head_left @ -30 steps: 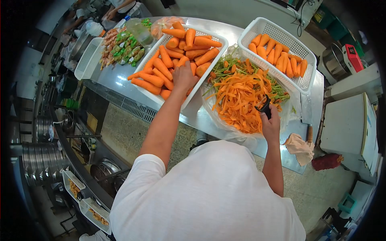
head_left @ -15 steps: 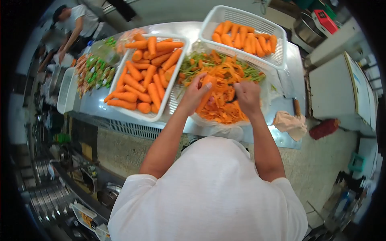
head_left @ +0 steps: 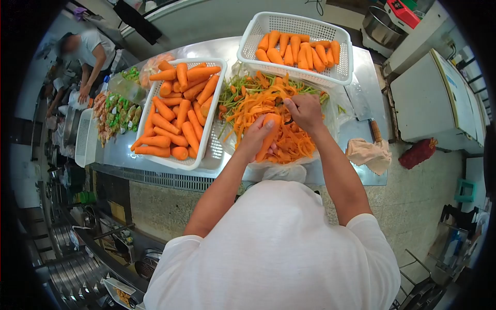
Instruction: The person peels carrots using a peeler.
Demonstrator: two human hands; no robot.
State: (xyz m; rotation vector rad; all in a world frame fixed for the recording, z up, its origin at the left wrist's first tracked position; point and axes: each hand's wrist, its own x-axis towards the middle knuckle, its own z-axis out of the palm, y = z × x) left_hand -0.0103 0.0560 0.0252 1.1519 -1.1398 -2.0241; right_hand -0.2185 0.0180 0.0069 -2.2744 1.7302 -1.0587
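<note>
My left hand [head_left: 253, 139] is closed around a carrot [head_left: 270, 132] that I hold tilted over a heap of orange peelings [head_left: 297, 149]. Just to its right, my right hand [head_left: 308, 111] grips a dark peeler [head_left: 289, 121], mostly covered by my fingers. The peeler is close to the carrot; I cannot tell whether the blade touches it. Green stalk trimmings [head_left: 235, 85] are mixed with the peelings on a clear plastic sheet. Left of my hands stands a white basket [head_left: 219, 77] full of carrots; behind them is another white basket [head_left: 294, 20] with several carrots.
On the metal table's right side lie a cleaver [head_left: 360, 103] and a beige cloth [head_left: 369, 155]. Packed green and pink vegetables [head_left: 119, 111] lie at the left, beside a white basket [head_left: 85, 139]. Another person [head_left: 95, 54] works at the far left. A white cabinet [head_left: 431, 103] stands to the right.
My right hand has moved up and left, nearer the carrot. My left hand still holds the carrot, now slightly lower in view. The whole view has shifted a little.
</note>
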